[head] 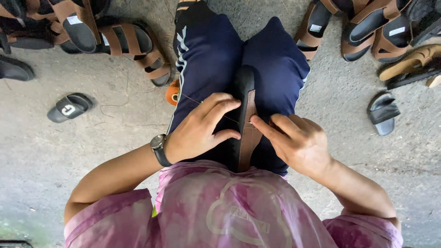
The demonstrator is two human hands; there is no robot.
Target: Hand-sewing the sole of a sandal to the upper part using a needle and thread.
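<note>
While a black rubber sandal sole with a brown leather strap (245, 120) stands wedged on edge between the knees of a seated person in dark blue track trousers (275, 59), both bare hands close in on it from either side. The clamp of the knees appears to hold the sole steady so that neither hand has to carry its weight.

The left hand (207, 126), a dark wristwatch (158, 149) on its wrist, lies curled against the left flank of the sole, fingers bent over its edge and bracing it. A thin thread (216, 111) runs taut across the back of those fingers toward the strap. The right hand (294, 138) sits just right of the sole, thumb and forefinger pinched at the strap's edge where the thread meets it; whether a needle is nipped there is too small to tell. The pinch sits roughly at the sole's midpoint, with the strap running down toward the pink tie-dyed shirt (229, 206).

An orange spool (172, 93) rests on the grey concrete floor (55, 156) just left of the sole, touching the trouser leg, likely feeding the thread. Farther left of the sole lies a lone black slide sandal (70, 107); brown-strapped sandals (133, 46) cluster at upper left, and more brown and black sandals (381, 32) are heaped well to its upper right.
</note>
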